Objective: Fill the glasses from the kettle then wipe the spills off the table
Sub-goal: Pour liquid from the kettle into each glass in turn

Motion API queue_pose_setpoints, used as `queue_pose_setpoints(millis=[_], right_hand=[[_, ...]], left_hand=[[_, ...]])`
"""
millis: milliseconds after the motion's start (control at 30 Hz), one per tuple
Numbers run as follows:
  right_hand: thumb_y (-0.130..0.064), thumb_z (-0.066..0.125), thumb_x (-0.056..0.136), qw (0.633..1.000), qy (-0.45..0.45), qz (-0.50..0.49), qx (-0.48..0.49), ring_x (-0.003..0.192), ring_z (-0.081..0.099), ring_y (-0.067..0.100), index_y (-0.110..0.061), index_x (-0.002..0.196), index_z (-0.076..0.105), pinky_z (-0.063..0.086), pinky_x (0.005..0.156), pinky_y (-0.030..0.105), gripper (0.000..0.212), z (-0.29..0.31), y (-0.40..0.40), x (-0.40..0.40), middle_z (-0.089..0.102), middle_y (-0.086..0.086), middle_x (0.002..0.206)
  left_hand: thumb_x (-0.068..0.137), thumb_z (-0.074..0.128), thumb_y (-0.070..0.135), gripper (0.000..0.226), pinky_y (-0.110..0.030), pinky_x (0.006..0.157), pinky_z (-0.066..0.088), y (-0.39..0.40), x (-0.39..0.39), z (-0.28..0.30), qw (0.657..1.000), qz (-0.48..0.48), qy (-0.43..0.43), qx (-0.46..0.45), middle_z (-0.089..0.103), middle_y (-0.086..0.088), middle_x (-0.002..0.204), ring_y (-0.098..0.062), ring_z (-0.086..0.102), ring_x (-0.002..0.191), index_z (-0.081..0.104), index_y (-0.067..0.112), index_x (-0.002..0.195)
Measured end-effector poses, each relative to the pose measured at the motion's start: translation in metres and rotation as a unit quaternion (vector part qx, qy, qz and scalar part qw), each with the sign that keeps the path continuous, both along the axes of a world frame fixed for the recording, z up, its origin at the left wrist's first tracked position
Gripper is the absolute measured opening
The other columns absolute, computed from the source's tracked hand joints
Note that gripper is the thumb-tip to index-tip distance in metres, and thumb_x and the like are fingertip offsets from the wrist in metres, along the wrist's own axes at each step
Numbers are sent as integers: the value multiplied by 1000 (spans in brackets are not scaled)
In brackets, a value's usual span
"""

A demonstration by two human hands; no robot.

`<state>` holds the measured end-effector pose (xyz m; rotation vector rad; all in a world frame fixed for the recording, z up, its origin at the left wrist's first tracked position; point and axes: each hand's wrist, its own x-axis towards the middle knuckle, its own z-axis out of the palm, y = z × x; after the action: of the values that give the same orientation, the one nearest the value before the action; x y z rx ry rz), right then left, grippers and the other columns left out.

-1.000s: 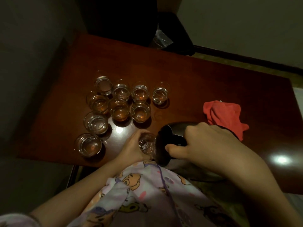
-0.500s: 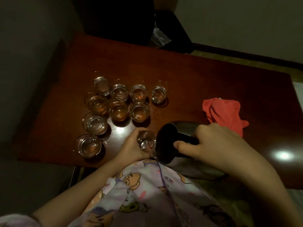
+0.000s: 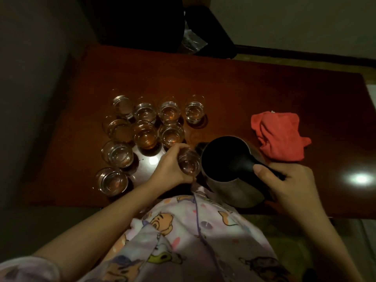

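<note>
My left hand [image 3: 171, 167] grips a small clear glass [image 3: 188, 164] near the table's front edge. Right beside that glass stands the steel kettle [image 3: 232, 176], nearly upright, its dark open mouth facing up. My right hand [image 3: 284, 180] grips the kettle's black handle [image 3: 256, 169]. Several more small glasses [image 3: 145, 135], holding liquid, stand grouped on the left half of the brown wooden table [image 3: 244, 90]. A crumpled red cloth [image 3: 278, 137] lies behind the kettle to the right.
A dark chair [image 3: 146, 23] and a crinkled clear bag [image 3: 192, 42] sit past the table's far edge. Light glare [image 3: 360, 178] shows on the table at the right. A wet shiny patch [image 3: 149, 159] lies between the glasses and my left hand.
The kettle has swung from tipped toward the glass to nearly upright and moved slightly right. My left hand still holds the glass in about the same place.
</note>
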<state>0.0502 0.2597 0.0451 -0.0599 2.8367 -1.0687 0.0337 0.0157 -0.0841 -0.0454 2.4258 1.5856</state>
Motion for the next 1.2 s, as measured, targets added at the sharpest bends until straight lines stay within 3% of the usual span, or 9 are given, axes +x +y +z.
queue_pose_setpoints(millis=[133, 300, 467, 633, 800, 900, 1000, 1100, 1200], right_hand=[[-55, 51, 74, 988, 21, -106, -110, 38, 30, 10, -11, 42, 44, 23, 44, 34, 55, -12, 4, 7, 36, 7, 38], [-52, 51, 76, 942, 28, -232, -242, 34, 37, 15, -15, 42, 51, 31, 40, 23, 50, -22, -2, 6, 45, 6, 38], [-49, 52, 80, 932, 70, -257, -246, 34, 40, 14, -13, 44, 52, 36, 44, 29, 51, -30, -10, -11, 49, 6, 40], [-50, 53, 80, 921, 85, -275, -262, 34, 42, 19, -14, 43, 53, 38, 45, 37, 52, -31, -9, -34, 50, 3, 38], [-48, 55, 81, 915, 92, -283, -273, 35, 42, 22, -18, 39, 53, 37, 44, 40, 51, -31, -12, -52, 49, 2, 36], [-46, 52, 82, 913, 97, -282, -278, 34, 40, 14, -22, 39, 52, 34, 43, 37, 50, -34, -14, -61, 47, -5, 34], [-44, 51, 84, 902, 101, -289, -303, 37, 40, 21, -21, 39, 51, 35, 44, 41, 50, -37, -17, -65, 46, -4, 35], [-30, 50, 92, 891, 81, -309, -322, 37, 43, 3, -27, 44, 50, 37, 47, 30, 49, -39, -16, -69, 49, -9, 38], [-24, 44, 97, 899, 31, -302, -316, 38, 43, 0, -24, 57, 47, 35, 51, 23, 41, -41, -12, -71, 48, -1, 52]], left_hand=[[45, 90, 19, 88, -32, 92, 49, 5, -15, 8, 1000, -13, -1, -3, 54, 8, 119, -9, 54, 109, 45, 28, 120], [48, 89, 18, 94, -30, 97, 43, 9, -36, 13, 995, -61, 64, -49, 50, -1, 126, -16, 50, 115, 45, 24, 131], [47, 90, 20, 88, -23, 91, 42, 15, -59, 14, 992, -63, 66, -85, 56, -2, 122, -14, 53, 110, 49, 19, 124], [52, 88, 32, 87, -32, 91, 45, 22, -77, 10, 974, -117, 92, -169, 56, -4, 123, -19, 50, 115, 46, 16, 126], [54, 81, 50, 93, -40, 98, 26, 24, -95, 10, 934, -116, 114, -319, 60, -2, 118, -23, 37, 123, 40, 17, 131], [56, 79, 52, 91, -41, 96, 26, 21, -102, 9, 926, -95, 99, -352, 61, -2, 118, -24, 36, 123, 39, 18, 130], [56, 79, 55, 89, -41, 95, 27, 21, -105, 10, 923, -76, 82, -367, 62, -1, 117, -25, 36, 124, 40, 20, 128], [57, 77, 57, 89, -41, 94, 28, 24, -108, 11, 922, -75, 64, -373, 61, -1, 117, -26, 36, 123, 39, 19, 127], [56, 77, 59, 89, -43, 95, 28, 28, -109, 11, 914, -66, 64, -396, 61, -3, 116, -27, 36, 123, 41, 15, 125]])
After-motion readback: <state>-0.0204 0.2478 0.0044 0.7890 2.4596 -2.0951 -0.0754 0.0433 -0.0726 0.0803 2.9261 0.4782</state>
